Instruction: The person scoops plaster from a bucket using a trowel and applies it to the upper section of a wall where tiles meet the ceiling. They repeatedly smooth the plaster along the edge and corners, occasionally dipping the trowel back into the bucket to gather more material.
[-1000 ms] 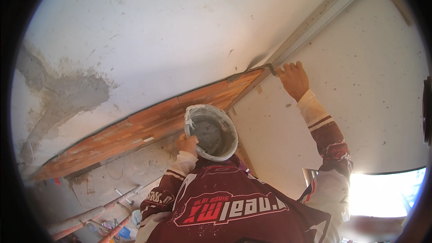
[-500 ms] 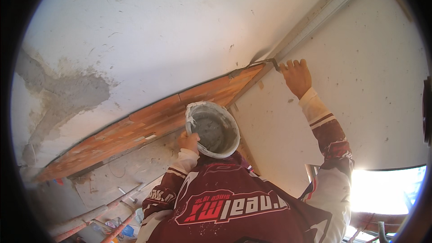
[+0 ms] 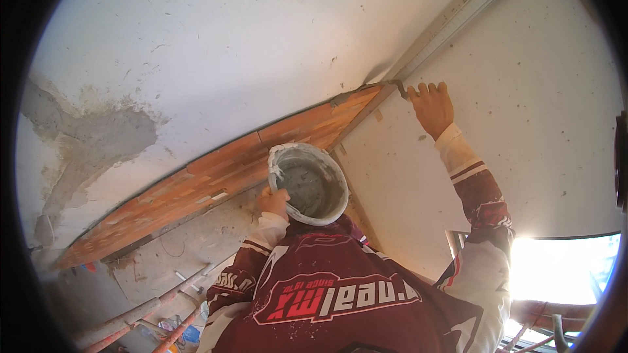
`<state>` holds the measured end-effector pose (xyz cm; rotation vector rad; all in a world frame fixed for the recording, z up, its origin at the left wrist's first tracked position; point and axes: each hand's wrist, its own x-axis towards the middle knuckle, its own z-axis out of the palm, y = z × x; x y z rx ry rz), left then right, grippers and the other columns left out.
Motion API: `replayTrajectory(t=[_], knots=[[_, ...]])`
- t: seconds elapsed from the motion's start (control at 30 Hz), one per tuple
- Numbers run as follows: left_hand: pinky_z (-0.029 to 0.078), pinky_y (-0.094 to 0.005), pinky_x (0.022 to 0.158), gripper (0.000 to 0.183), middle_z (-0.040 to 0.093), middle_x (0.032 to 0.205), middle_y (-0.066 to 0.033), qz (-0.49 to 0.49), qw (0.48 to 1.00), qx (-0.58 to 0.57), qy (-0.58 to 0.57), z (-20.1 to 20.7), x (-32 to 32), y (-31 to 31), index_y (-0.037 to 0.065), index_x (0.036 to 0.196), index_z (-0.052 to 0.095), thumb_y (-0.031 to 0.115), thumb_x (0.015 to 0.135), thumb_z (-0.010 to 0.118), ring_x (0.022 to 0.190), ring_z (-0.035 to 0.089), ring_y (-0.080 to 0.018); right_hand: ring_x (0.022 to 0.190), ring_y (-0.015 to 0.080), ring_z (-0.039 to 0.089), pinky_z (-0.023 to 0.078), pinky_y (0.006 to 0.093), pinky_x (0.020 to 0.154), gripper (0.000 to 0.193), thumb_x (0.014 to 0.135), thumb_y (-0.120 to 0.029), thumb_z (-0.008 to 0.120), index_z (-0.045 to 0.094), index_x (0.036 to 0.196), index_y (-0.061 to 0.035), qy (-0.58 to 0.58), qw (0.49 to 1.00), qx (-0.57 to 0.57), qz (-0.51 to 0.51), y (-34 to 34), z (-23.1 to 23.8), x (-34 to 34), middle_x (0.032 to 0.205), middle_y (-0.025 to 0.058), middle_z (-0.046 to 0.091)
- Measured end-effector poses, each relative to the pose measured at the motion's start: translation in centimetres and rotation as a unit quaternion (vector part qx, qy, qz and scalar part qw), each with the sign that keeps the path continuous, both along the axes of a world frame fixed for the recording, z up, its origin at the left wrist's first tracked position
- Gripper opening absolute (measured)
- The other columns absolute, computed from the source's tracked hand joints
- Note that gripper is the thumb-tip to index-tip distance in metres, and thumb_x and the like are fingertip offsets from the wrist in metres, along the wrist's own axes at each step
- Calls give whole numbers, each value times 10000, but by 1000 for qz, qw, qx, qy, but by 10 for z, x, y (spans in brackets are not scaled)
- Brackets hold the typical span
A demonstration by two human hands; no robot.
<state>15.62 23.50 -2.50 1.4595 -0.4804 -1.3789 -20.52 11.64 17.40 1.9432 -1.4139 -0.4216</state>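
My left hand (image 3: 273, 202) grips the rim of a round, mortar-smeared bucket (image 3: 335, 210), with grey wet mortar (image 3: 306, 182) inside it. Up at the right, my right hand (image 3: 432, 108) is closed around the handle of a trowel (image 3: 401, 89), the handle itself mostly hidden by the fingers. The trowel's dark, thin blade reaches left to the top edge of the orange brick wall (image 3: 261, 151), at the corner where a white wall meets it. Along that edge runs a dark joint line.
A white panel (image 3: 163, 46) with a grey mortar patch (image 3: 118, 132) spreads above the bricks. To the right stands a pale wall (image 3: 523, 131), with a metal strip (image 3: 451, 29) along the corner. Red-painted scaffold tubes (image 3: 140, 314) lie low at the left; bright daylight enters at lower right.
The bucket and my left hand have risen slightly in view. My right hand and the trowel stay at almost the same spot at the corner, with the grip unchanged.
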Motion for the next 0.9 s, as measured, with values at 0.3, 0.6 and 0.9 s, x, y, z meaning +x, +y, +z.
replayTrajectory(t=[0.3, 0.6, 0.9], knots=[[304, -271, 484, 80, 457, 600, 43, -11, 999, 32, -30, 0, 4, 0, 53, 633, 543, -7, 586, 564, 533, 396, -84, 739, 171, 580, 383, 349, 697, 335, 762, -96, 615, 614, 1093, -144, -34, 999, -5, -13, 6, -1, -1, 804, 11, 586], [297, -268, 483, 91, 449, 596, 48, -1, 1000, 19, -15, 5, 4, 0, 58, 621, 529, -10, 577, 570, 532, 390, -80, 722, 173, 576, 377, 359, 696, 301, 774, -117, 608, 610, 1074, -138, -72, 997, -22, -25, 27, -12, -6, 786, 9, 581], [294, -270, 471, 99, 435, 574, 50, -6, 1000, 10, 3, -3, 8, 1, 69, 600, 514, -7, 579, 573, 509, 388, -80, 731, 174, 566, 373, 359, 698, 315, 769, -96, 600, 605, 1082, -131, -88, 996, -27, -7, 28, -20, -5, 798, 10, 571]])
